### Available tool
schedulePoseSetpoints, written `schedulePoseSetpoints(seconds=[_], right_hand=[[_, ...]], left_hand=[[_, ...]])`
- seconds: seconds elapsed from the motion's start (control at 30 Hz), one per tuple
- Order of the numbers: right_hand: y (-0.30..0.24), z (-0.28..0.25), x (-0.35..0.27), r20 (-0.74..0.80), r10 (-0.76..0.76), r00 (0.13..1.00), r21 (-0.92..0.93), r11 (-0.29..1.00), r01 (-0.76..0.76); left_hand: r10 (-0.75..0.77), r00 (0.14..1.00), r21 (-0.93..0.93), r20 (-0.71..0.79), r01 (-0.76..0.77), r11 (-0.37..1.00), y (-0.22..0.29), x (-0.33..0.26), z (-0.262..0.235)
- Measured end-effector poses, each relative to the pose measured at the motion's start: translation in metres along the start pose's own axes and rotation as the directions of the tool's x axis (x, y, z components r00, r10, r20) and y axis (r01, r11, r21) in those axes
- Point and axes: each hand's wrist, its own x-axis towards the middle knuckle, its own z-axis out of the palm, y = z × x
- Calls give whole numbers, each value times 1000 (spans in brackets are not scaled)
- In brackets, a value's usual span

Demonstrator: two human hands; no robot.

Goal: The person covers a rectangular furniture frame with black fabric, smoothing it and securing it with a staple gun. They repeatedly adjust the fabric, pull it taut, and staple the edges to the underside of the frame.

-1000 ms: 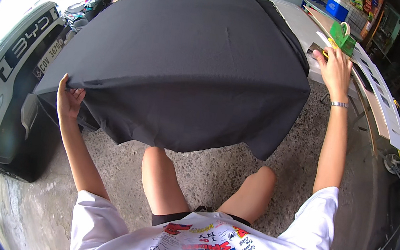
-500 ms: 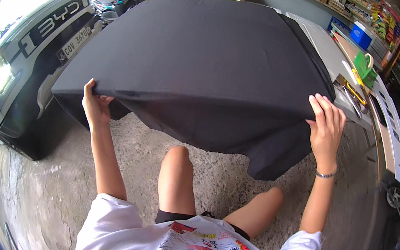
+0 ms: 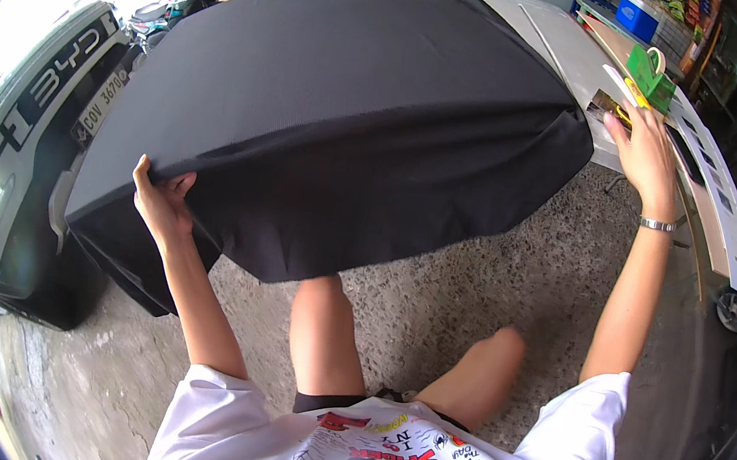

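Note:
A large sheet of black cloth (image 3: 331, 80) covers a broad flat surface, its near edge hanging in folds toward my knees. At the near left, my left hand (image 3: 162, 205) is closed on the cloth's edge, fingers and thumb gripping it. My right hand (image 3: 648, 157) is off the cloth, over the tools on the white table (image 3: 544, 46); its thumb is apart from its fingers and nothing shows in it. By its fingertips lie a yellow-handled tool (image 3: 636, 93) and a dark tool with a yellow part (image 3: 608, 105), partly hidden by the hand.
A green tape dispenser (image 3: 649, 80) and a blue cooler box (image 3: 636, 17) stand at the far right. A white slotted panel (image 3: 712, 169) runs along the right. To the left is a parked vehicle (image 3: 41, 147), with a motorcycle (image 3: 172, 3) behind it. Rough concrete (image 3: 432, 310) lies below.
My right hand has let go of the cloth's right corner and moved right and away to the tools. The cloth now appears tilted, its right side farther off. My left hand still grips it.

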Motion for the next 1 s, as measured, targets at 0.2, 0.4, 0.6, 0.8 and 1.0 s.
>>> schedulePoseSetpoints(seconds=[0.2,0.4,0.6,0.8,1.0], right_hand=[[36,37,0,58,-58,997,-156,986,67],[89,71,23,118,-42,992,-272,960,73],[69,80,41,-66,150,986,-276,947,-163],[-4,66,104,-485,-276,830,18,946,324],[-195,62,120,-267,-475,838,205,822,531]], left_hand=[[18,997,21,-80,-16,1000,7,-4,3],[21,999,-32,-31,-22,999,10,-14,22],[-43,999,12,-10,44,999,17,-26,21],[-67,996,-40,-50,65,997,-11,-80,83],[-70,987,-60,-145,61,996,-52,-122,147]])
